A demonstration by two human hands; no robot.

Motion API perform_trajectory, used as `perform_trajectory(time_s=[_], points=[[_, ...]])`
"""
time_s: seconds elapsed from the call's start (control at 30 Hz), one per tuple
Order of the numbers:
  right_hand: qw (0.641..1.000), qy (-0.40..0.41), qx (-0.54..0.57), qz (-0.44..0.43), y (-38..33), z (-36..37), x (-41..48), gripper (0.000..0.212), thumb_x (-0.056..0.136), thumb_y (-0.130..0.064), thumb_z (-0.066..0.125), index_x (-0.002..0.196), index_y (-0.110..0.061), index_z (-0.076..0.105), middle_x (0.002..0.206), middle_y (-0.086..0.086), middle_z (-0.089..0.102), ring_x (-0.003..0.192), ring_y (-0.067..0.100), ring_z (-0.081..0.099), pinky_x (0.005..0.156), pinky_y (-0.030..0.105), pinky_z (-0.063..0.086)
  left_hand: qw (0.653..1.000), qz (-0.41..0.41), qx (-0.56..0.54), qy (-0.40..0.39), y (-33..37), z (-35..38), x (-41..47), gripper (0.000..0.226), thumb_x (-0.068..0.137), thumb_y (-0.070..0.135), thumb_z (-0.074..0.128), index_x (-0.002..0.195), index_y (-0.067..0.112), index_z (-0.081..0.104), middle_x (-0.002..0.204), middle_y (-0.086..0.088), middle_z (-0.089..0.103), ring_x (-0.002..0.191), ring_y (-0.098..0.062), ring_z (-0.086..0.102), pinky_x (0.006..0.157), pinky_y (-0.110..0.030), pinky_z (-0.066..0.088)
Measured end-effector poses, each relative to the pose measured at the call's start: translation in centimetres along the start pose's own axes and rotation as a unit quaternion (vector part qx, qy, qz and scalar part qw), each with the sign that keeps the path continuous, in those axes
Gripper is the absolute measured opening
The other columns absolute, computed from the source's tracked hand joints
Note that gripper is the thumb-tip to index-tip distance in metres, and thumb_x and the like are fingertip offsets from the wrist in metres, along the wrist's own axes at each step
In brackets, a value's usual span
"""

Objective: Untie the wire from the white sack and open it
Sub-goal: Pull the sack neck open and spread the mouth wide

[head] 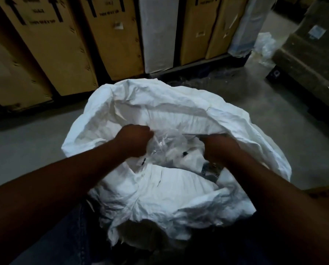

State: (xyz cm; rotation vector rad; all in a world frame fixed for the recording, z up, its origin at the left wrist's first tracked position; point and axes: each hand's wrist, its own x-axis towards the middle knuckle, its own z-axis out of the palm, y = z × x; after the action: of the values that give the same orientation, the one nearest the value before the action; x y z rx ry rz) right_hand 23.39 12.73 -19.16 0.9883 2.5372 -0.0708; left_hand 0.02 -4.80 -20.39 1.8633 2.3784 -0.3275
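Observation:
The white sack stands on the floor in front of me with its mouth spread wide. Inside it lies a clear plastic liner over white contents with small black pieces. My left hand is inside the mouth, fingers closed on the left part of the liner. My right hand is also inside, closed on the liner's right part beside the sack's inner wall. No wire shows anywhere in this view.
Tall cardboard boxes and a white wrapped panel stand in a row close behind the sack. A dark pallet stack is at the right. Loose clear plastic lies on the grey concrete floor.

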Motion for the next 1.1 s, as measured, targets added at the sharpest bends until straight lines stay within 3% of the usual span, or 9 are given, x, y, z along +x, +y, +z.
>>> perform_trajectory(time_s=[0.13,0.23,0.33,0.47,0.6,0.73,0.87,1.0,1.1], points=[[0.995,-0.049,0.079,-0.028,-1.3,-0.9,2.9,0.060,0.084,-0.019,0.053,0.142,-0.032,0.053,0.144,0.009,0.055,0.127,0.027,0.056,0.104,0.037,0.049,0.984,0.005,-0.137,-0.113,0.0,1.0,2.3,0.032,0.087,0.017,0.059,0.118,0.020,0.069,0.118,-0.011,0.073,0.114,-0.032,0.068,0.090,-0.037,0.056],[0.991,-0.056,0.123,-0.011,-1.4,-0.9,4.5,0.082,0.083,-0.021,0.061,0.157,-0.030,0.028,0.157,0.011,0.039,0.140,0.031,0.043,0.114,0.038,0.040,0.983,-0.010,-0.112,-0.147,-0.7,3.3,3.7,0.077,0.098,0.029,0.060,0.164,0.016,0.023,0.159,-0.019,0.041,0.140,-0.035,0.050,0.113,-0.044,0.043],[0.973,0.027,0.223,0.047,-0.6,-1.3,5.8,0.088,0.083,-0.015,0.070,0.158,-0.013,0.025,0.161,0.014,0.029,0.149,0.028,0.026,0.118,0.029,0.025,0.988,-0.084,-0.122,-0.054,-1.4,4.1,5.3,0.091,0.101,0.037,0.059,0.166,0.015,0.000,0.171,-0.018,0.014,0.151,-0.037,0.031,0.119,-0.049,0.023],[0.973,-0.013,0.223,0.059,0.7,-2.8,7.5,0.051,0.101,-0.006,0.050,0.148,0.009,0.035,0.153,0.028,0.038,0.142,0.037,0.036,0.106,0.028,0.025,0.952,-0.171,-0.252,0.027,-4.9,1.7,7.7,0.112,0.085,0.028,0.084,0.165,0.010,0.009,0.172,-0.016,0.013,0.158,-0.034,0.020,0.125,-0.040,0.023],[0.980,-0.111,0.160,0.025,-0.3,-4.6,6.6,0.092,0.087,-0.034,0.073,0.160,-0.013,0.019,0.163,0.015,0.027,0.148,0.030,0.031,0.111,0.024,0.028,0.943,-0.178,-0.280,-0.028,-5.2,-0.1,8.8,0.091,0.092,0.046,0.072,0.164,0.022,0.022,0.162,-0.013,0.042,0.144,-0.031,0.047,0.117,-0.035,0.037],[0.983,-0.164,0.039,-0.073,-2.2,-5.9,4.9,0.080,0.083,-0.045,0.073,0.153,-0.028,0.039,0.154,0.003,0.046,0.137,0.023,0.047,0.107,0.030,0.039,0.957,-0.107,-0.215,-0.162,-2.2,0.3,8.1,0.069,0.100,0.033,0.061,0.162,0.030,0.030,0.169,-0.003,0.030,0.148,-0.023,0.042,0.119,-0.030,0.035],[0.985,-0.095,0.063,-0.130,-0.7,-7.1,2.6,0.110,0.065,-0.064,0.081,0.156,-0.037,0.024,0.162,-0.004,0.034,0.147,0.021,0.035,0.117,0.033,0.029,0.987,-0.010,-0.143,-0.072,0.0,-0.2,6.5,0.067,0.102,0.028,0.055,0.163,0.024,0.028,0.171,-0.009,0.023,0.153,-0.028,0.033,0.119,-0.043,0.038],[0.991,-0.059,0.064,-0.099,-0.1,-5.8,0.7,0.123,0.066,-0.072,0.075,0.160,-0.027,0.010,0.164,0.007,0.027,0.150,0.028,0.028,0.121,0.039,0.029,0.979,0.062,-0.174,0.088,1.1,-0.7,2.6,0.059,0.094,0.015,0.068,0.151,0.011,0.051,0.150,-0.018,0.055,0.129,-0.036,0.062,0.097,-0.043,0.058],[0.994,-0.081,0.068,-0.038,-1.3,-3.5,-1.0,0.105,0.069,-0.067,0.076,0.151,-0.016,0.034,0.145,0.017,0.049,0.130,0.033,0.053,0.102,0.037,0.047,0.969,-0.020,-0.240,-0.053,2.4,0.2,0.0,0.064,0.107,0.045,0.046,0.160,0.010,0.034,0.160,-0.020,0.042,0.147,-0.034,0.044,0.118,-0.044,0.040]])
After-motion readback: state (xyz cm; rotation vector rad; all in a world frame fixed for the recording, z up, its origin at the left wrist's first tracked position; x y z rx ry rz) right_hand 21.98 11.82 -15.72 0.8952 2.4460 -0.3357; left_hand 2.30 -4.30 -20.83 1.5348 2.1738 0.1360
